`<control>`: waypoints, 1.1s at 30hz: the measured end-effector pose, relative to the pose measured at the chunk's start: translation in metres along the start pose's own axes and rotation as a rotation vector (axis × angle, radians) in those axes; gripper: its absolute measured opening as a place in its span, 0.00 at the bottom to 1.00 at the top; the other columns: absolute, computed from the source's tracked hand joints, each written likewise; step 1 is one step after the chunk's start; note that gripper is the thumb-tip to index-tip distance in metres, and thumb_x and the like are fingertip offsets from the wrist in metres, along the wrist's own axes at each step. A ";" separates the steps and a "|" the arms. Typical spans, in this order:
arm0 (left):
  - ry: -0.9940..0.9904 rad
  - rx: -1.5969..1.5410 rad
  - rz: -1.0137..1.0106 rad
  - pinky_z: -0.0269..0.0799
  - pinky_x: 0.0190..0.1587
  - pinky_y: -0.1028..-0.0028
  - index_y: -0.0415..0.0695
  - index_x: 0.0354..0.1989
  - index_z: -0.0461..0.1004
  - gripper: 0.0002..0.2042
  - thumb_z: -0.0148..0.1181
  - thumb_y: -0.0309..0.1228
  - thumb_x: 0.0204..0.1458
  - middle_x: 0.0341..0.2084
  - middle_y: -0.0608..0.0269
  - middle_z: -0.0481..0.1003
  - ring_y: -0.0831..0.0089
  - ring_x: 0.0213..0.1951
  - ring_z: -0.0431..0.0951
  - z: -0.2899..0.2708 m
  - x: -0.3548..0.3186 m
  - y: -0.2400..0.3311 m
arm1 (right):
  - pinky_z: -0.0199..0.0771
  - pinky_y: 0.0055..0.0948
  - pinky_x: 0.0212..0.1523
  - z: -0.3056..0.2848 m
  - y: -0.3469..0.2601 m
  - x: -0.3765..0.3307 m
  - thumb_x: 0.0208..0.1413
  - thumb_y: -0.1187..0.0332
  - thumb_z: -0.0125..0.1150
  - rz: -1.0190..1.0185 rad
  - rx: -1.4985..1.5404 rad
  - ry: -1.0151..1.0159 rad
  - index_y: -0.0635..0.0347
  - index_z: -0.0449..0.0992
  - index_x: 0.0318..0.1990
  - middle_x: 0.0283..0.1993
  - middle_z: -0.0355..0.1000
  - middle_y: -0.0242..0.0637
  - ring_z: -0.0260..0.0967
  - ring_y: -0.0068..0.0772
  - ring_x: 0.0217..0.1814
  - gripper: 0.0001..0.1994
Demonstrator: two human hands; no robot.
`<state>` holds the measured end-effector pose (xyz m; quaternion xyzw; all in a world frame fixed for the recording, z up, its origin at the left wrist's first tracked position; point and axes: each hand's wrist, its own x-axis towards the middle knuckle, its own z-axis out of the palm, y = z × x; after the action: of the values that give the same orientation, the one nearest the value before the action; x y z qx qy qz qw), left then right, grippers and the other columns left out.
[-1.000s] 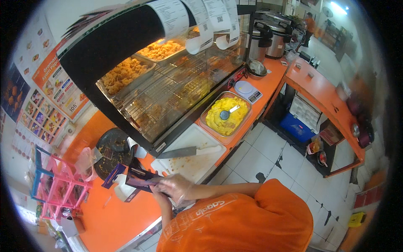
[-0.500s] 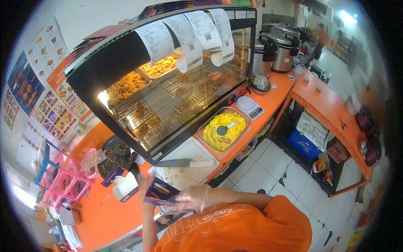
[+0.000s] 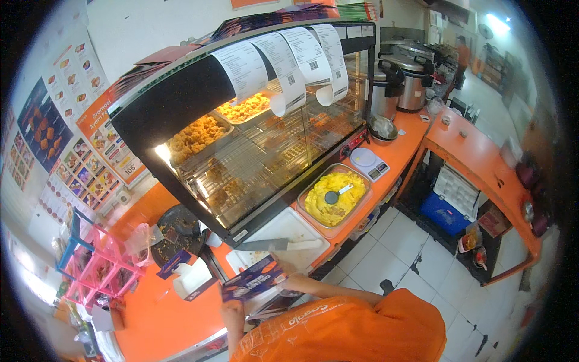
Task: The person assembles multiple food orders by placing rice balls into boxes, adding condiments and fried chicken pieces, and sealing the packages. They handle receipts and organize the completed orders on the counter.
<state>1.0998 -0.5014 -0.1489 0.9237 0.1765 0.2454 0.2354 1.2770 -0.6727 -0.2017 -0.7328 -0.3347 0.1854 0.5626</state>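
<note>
Two boxes show the state of the work: a white-lined box (image 3: 192, 277) stands on the tabletop (image 3: 163, 320) with its walls raised and its flap up, so its forming looks done; the other, a purple box (image 3: 253, 279), is up between the hands and seems only part-way there. Its printed face is spread broad and fairly flat toward the camera, and whether its walls are folded out behind that face cannot be told. No food is visible in the white-lined box, so filling and closing, if they belong to the work, appear undone. Both hands grasp the purple box: the left hand (image 3: 232, 311) holds its lower left corner, while the right hand (image 3: 291, 276) is at its right edge, seemingly pinching it, though blur hides the exact finger placement. The purple box thus lies directly between the hands, tilted, at the tabletop's near edge. It is just on the person's side of the knife (image 3: 262, 245), which rests on the board (image 3: 283, 226). The white-lined box is to the left of the left hand, near but apart, untouched by either one.
</note>
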 end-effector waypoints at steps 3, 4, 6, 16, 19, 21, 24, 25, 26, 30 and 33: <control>0.165 0.012 0.031 0.73 0.36 0.63 0.34 0.51 0.67 0.15 0.47 0.33 0.62 0.29 0.51 0.78 0.60 0.26 0.77 -0.010 -0.005 -0.024 | 0.68 0.34 0.55 0.001 0.019 0.025 0.55 0.74 0.56 -0.148 0.033 0.004 0.56 0.60 0.66 0.51 0.74 0.41 0.71 0.35 0.49 0.28; 0.136 -0.340 -0.176 0.73 0.37 0.66 0.35 0.49 0.69 0.13 0.46 0.32 0.62 0.30 0.55 0.78 0.64 0.27 0.76 -0.014 -0.010 -0.034 | 0.70 0.33 0.53 0.002 0.024 0.033 0.55 0.76 0.54 -0.239 -0.041 0.001 0.56 0.63 0.64 0.50 0.74 0.40 0.71 0.33 0.47 0.27; 0.105 -0.725 -0.419 0.73 0.38 0.71 0.37 0.44 0.72 0.12 0.44 0.31 0.63 0.29 0.61 0.76 0.70 0.29 0.75 -0.024 -0.021 -0.059 | 0.68 0.35 0.54 0.013 0.031 0.045 0.54 0.79 0.51 -0.328 0.179 -0.188 0.56 0.68 0.61 0.52 0.73 0.37 0.72 0.34 0.48 0.24; 0.042 -0.628 -0.283 0.72 0.48 0.66 0.40 0.64 0.59 0.23 0.50 0.35 0.62 0.49 0.51 0.73 0.61 0.49 0.75 -0.046 -0.062 -0.222 | 0.60 0.30 0.65 -0.002 0.008 0.007 0.60 0.57 0.59 -0.042 0.337 -0.459 0.58 0.48 0.71 0.74 0.47 0.43 0.59 0.35 0.68 0.37; 0.007 0.085 -0.453 0.62 0.60 0.52 0.36 0.70 0.43 0.36 0.51 0.41 0.60 0.63 0.35 0.58 0.40 0.61 0.63 -0.034 -0.064 -0.248 | 0.69 0.29 0.57 -0.074 0.017 -0.037 0.59 0.54 0.60 0.244 0.250 -0.364 0.59 0.51 0.70 0.66 0.60 0.45 0.67 0.34 0.60 0.37; -0.055 0.225 -0.644 0.62 0.60 0.50 0.36 0.70 0.38 0.42 0.52 0.47 0.58 0.63 0.33 0.57 0.38 0.61 0.62 -0.026 -0.057 -0.240 | 0.74 0.30 0.49 -0.125 0.027 -0.069 0.59 0.54 0.61 0.412 0.032 -0.220 0.58 0.52 0.69 0.58 0.69 0.44 0.72 0.31 0.51 0.36; -0.258 0.523 -0.802 0.64 0.57 0.49 0.34 0.68 0.45 0.44 0.54 0.54 0.54 0.62 0.34 0.60 0.37 0.58 0.66 -0.017 -0.025 -0.181 | 0.75 0.30 0.46 -0.179 0.039 -0.115 0.58 0.54 0.62 0.427 0.101 0.048 0.54 0.56 0.68 0.54 0.72 0.41 0.73 0.30 0.48 0.34; -0.300 0.588 -0.720 0.65 0.56 0.49 0.33 0.67 0.48 0.44 0.55 0.55 0.53 0.61 0.34 0.61 0.38 0.58 0.67 -0.016 -0.016 -0.149 | 0.70 0.31 0.53 -0.207 0.043 -0.138 0.58 0.52 0.61 0.393 0.094 0.026 0.58 0.57 0.67 0.59 0.68 0.42 0.71 0.32 0.53 0.34; -0.381 0.652 -0.683 0.66 0.56 0.51 0.33 0.65 0.53 0.42 0.56 0.55 0.52 0.60 0.36 0.63 0.41 0.57 0.68 -0.013 -0.002 -0.115 | 0.69 0.31 0.54 -0.226 0.046 -0.156 0.58 0.53 0.61 0.366 0.085 0.052 0.59 0.58 0.67 0.60 0.67 0.42 0.70 0.33 0.54 0.33; -0.885 0.252 -0.314 0.67 0.57 0.59 0.39 0.61 0.64 0.35 0.55 0.55 0.54 0.56 0.44 0.70 0.51 0.56 0.71 0.024 0.072 0.048 | 0.69 0.30 0.53 -0.288 0.053 -0.191 0.58 0.58 0.62 0.586 -0.028 0.136 0.56 0.62 0.65 0.56 0.69 0.39 0.68 0.31 0.53 0.29; -0.877 -0.204 -0.050 0.65 0.60 0.64 0.44 0.63 0.64 0.31 0.52 0.53 0.58 0.58 0.46 0.69 0.53 0.57 0.71 0.054 0.104 0.177 | 0.62 0.34 0.63 -0.331 0.047 -0.190 0.58 0.53 0.61 0.439 0.002 0.145 0.62 0.62 0.64 0.64 0.65 0.41 0.63 0.34 0.65 0.32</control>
<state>1.2510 -0.6211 -0.0600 0.9079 0.0575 -0.1591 0.3836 1.3703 -1.0436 -0.1674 -0.7990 -0.1256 0.2505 0.5321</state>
